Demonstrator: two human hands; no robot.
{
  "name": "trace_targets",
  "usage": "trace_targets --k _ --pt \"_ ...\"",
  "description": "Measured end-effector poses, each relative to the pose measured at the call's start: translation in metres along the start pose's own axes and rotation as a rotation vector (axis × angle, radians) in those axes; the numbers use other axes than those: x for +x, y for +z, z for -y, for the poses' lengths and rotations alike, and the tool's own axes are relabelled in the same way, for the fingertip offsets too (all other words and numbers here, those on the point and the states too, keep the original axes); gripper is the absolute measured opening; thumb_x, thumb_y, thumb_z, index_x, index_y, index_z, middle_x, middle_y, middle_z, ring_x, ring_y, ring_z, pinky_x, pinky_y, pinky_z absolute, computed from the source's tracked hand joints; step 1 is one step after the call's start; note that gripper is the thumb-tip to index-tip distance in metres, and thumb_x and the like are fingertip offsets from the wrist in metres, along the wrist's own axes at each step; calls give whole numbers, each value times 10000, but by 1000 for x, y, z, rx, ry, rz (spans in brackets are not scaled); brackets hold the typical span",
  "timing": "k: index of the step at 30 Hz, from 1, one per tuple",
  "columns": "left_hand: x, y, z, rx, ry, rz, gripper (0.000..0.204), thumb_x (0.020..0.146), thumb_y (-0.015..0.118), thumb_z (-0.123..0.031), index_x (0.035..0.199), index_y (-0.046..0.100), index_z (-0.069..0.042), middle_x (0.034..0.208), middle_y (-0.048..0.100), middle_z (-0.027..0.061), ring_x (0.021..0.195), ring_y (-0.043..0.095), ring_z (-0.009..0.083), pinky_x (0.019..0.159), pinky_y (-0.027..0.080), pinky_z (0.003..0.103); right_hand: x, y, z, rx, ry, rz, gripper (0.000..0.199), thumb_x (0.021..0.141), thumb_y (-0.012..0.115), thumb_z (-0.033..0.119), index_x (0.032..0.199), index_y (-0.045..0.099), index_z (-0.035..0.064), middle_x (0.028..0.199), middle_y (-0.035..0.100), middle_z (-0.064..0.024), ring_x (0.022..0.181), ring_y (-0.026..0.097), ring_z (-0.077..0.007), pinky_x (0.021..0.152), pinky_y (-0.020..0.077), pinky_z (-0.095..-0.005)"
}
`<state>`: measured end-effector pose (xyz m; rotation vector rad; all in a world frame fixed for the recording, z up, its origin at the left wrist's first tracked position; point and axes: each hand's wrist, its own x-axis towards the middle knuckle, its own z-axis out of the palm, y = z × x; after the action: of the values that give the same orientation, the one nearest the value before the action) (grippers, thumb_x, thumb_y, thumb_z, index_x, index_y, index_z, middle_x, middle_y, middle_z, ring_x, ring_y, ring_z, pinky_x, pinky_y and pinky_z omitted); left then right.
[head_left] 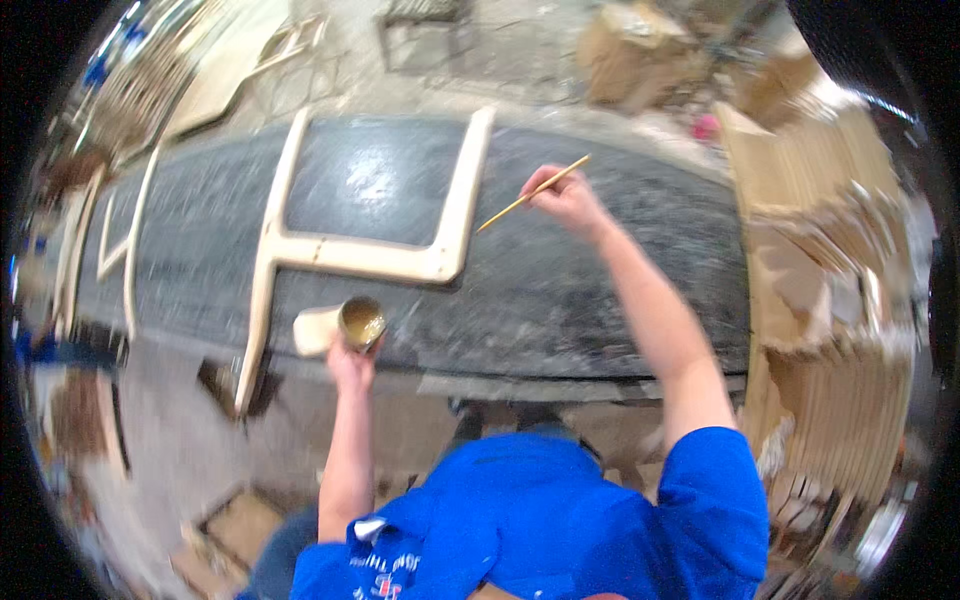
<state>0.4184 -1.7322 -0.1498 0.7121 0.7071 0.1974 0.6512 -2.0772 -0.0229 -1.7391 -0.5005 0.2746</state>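
Observation:
My left hand is closed round a small cup with brownish-yellow liquid inside, near the table's front edge. Beside the cup lies a pale, rounded flat piece; whether my fingers touch it I cannot tell. Between the fingers of my right hand is a thin yellowish stick, slanting down to the left. Its lower tip comes close to the right side of a pale wooden chair-like frame. That frame lies on the dark tabletop, one long leg reaching past the front edge.
A second pale wooden frame lies at the table's left end. Stacks of brown boards stand close on the right. A brown box and a stool are beyond the table.

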Motion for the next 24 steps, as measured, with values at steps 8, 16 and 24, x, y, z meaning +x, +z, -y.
trace_targets --k 8,16,24 --pt "-9 77 4 41 38 103 447 929 410 -418 1248 428 -105 1219 497 113 1059 534 297 810 508 502 -117 -260 68 439 -309 -904 136 845 404 75 858 523 9 826 620 -150 691 614 -218 625 511 -328" --pt "-22 198 63 -76 90 66 484 908 426 -473 1247 432 -128 1199 504 91 1028 548 294 820 498 514 -240 -551 187 340 -186 -1560 331 740 688 350 844 545 70 679 509 -34 505 449 -110 397 325 -227" --pt "-58 232 134 -59 35 161 443 909 439 -436 1227 453 -127 1189 512 93 1030 541 288 782 502 508 -276 -669 172 386 -14 -1289 179 743 688 266 762 592 116 715 582 -53 555 533 -164 414 383 -248"
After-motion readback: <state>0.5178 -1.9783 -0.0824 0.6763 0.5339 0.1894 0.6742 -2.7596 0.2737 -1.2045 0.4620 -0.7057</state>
